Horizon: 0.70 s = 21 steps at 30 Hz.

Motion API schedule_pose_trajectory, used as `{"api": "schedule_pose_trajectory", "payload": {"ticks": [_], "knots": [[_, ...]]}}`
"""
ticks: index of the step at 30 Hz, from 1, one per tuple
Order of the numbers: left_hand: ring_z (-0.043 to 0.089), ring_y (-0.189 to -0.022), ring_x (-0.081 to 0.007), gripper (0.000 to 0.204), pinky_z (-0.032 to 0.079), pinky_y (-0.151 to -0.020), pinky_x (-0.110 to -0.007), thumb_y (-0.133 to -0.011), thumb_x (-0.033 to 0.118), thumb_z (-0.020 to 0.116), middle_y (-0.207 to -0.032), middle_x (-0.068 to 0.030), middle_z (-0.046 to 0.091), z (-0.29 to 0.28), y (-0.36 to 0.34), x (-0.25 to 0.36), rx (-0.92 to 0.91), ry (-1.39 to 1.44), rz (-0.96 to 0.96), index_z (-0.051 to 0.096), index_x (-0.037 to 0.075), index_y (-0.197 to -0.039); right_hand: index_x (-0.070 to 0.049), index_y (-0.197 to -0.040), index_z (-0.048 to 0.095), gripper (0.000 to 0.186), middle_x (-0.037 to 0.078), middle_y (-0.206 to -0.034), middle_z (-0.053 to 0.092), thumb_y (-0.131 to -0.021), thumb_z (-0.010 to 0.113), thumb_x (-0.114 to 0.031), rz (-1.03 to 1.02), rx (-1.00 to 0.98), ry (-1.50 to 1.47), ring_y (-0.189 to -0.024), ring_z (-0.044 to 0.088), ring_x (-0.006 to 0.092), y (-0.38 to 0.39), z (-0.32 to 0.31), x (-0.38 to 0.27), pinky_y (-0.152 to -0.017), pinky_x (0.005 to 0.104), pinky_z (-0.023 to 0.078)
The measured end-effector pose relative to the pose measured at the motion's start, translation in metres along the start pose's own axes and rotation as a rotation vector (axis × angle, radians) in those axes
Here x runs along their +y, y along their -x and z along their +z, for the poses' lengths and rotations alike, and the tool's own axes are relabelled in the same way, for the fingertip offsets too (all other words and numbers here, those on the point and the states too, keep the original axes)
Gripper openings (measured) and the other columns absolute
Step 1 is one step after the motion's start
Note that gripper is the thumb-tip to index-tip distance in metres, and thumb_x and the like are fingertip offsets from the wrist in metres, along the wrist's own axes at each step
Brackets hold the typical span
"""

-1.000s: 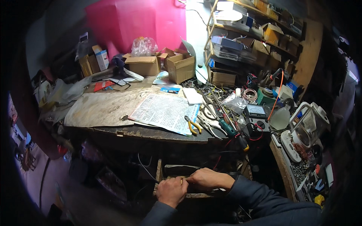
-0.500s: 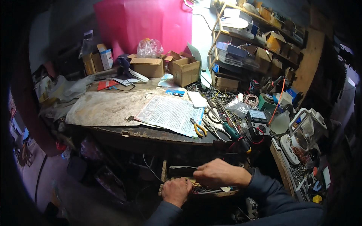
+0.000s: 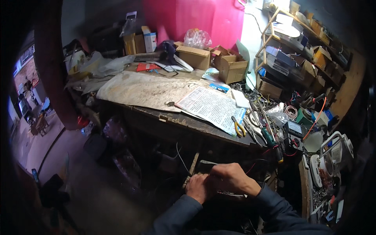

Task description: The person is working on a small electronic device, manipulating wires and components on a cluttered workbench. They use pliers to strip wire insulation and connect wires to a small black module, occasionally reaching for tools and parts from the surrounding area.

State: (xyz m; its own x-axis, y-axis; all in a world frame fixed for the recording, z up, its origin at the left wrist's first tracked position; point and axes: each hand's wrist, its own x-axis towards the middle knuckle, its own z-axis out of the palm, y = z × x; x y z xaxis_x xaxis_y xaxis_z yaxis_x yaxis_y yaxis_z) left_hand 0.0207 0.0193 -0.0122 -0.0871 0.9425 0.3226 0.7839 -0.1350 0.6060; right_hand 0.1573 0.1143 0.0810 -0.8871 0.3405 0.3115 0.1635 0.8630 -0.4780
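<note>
Left hand (image 3: 198, 188) and right hand (image 3: 234, 178) curl close over the drawer (image 3: 193, 164); what they hold I cannot tell. It looks stiff, probably heavy, best gripped by its sides.

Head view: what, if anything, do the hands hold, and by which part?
Cannot be told: the bare left hand and bare right hand overlap in view at the brown wooden drawer, hiding whatever they might grip.

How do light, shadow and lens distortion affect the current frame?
Head view: glare washes out the white wall; head view: the drawer sits in deep shadow, so whatever lies between the left hand and right hand is unreadable; head view: the wooden board bows near the blackened rim.
</note>
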Motion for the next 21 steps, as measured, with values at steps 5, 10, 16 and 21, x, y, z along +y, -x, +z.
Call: {"api": "schedule_pose_trajectory", "payload": {"ticks": [5, 10, 16, 21], "knots": [[0.066, -0.068, -0.03, 0.02, 0.052, -0.066, -0.043, -0.081, 0.025, 0.068, -0.069, -0.0121, 0.067, 0.008, -0.001, 0.006, 0.192, -0.138, 0.133, 0.065, 0.007, -0.073, -0.002, -0.081, 0.06, 0.023, 0.017, -0.071, 0.06, -0.089, 0.073, -0.019, 0.242, 0.178, -0.067, -0.063, 0.06, 0.0362, 0.012, 0.029, 0.036, -0.054, 0.0416, 0.046], [0.064, -0.066, -0.0294, 0.023, 0.05, -0.063, -0.042, -0.084, 0.025, 0.068, -0.069, -0.0122, 0.065, -0.002, 0.001, 0.011, 0.187, -0.057, 0.183, 0.063, 0.006, -0.073, -0.002, -0.085, 0.063, 0.015, 0.02, -0.078, 0.064, -0.087, 0.071, -0.015, 0.221, 0.052, -0.101, -0.072, 0.064, 0.0397, 0.017, 0.034, 0.036, -0.062, 0.0433, 0.05], [0.071, -0.08, -0.0276, 0.021, 0.055, -0.073, -0.038, -0.088, 0.023, 0.07, -0.089, -0.0142, 0.074, -0.015, 0.016, 0.021, 0.118, 0.315, 0.133, 0.074, 0.004, -0.098, 0.0, -0.091, 0.065, 0.022, 0.022, -0.079, 0.064, -0.084, 0.075, -0.019, 0.2, -0.123, -0.075, -0.072, 0.065, 0.0393, 0.023, 0.032, 0.052, -0.062, 0.0418, 0.05], [0.072, -0.086, -0.0161, 0.025, 0.059, -0.075, -0.029, -0.098, 0.009, 0.064, -0.103, -0.0113, 0.075, -0.029, 0.045, 0.027, 0.034, 0.844, -0.044, 0.069, 0.0, -0.12, 0.0, -0.093, 0.067, 0.029, 0.021, -0.08, 0.066, -0.085, 0.075, -0.027, 0.168, -0.217, -0.026, -0.073, 0.065, 0.0387, 0.025, 0.026, 0.05, -0.061, 0.0428, 0.05]]}}
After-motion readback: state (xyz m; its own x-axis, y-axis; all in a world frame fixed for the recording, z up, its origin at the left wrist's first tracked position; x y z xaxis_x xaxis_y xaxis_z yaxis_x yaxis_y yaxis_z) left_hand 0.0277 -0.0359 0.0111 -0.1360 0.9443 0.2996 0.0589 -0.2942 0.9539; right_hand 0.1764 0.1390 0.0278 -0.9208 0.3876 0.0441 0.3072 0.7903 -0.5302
